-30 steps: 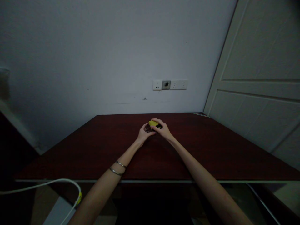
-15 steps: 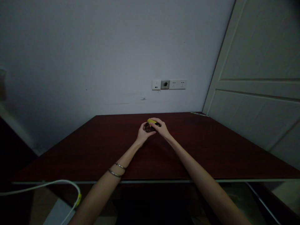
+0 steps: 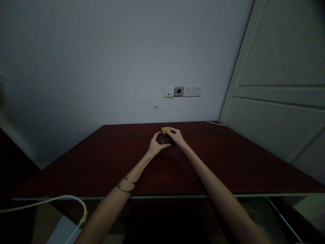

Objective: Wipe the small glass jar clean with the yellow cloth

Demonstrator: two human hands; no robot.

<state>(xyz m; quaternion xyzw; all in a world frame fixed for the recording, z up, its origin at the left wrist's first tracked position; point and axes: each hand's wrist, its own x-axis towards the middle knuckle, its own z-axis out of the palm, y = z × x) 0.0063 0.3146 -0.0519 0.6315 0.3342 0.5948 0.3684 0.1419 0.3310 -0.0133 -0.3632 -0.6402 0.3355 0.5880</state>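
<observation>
Both my arms reach out over a dark red wooden table (image 3: pixel 106 159). My left hand (image 3: pixel 155 145), with two thin bangles on the forearm, curls round a small dark thing I cannot make out. My right hand (image 3: pixel 175 136) grips a small yellow and black object (image 3: pixel 165 131) from above. The two hands meet at the middle of the table, fingers closed. Most of the object is hidden under the fingers.
A white wall with a row of power sockets (image 3: pixel 183 91) stands behind the table. A white panelled door (image 3: pixel 279 88) is at the right. A white cable (image 3: pixel 63 200) loops below the table's front edge at the left.
The yellow object has tilted and sunk further under my right hand's fingers, so less yellow shows. Both hands stay in the same spot.
</observation>
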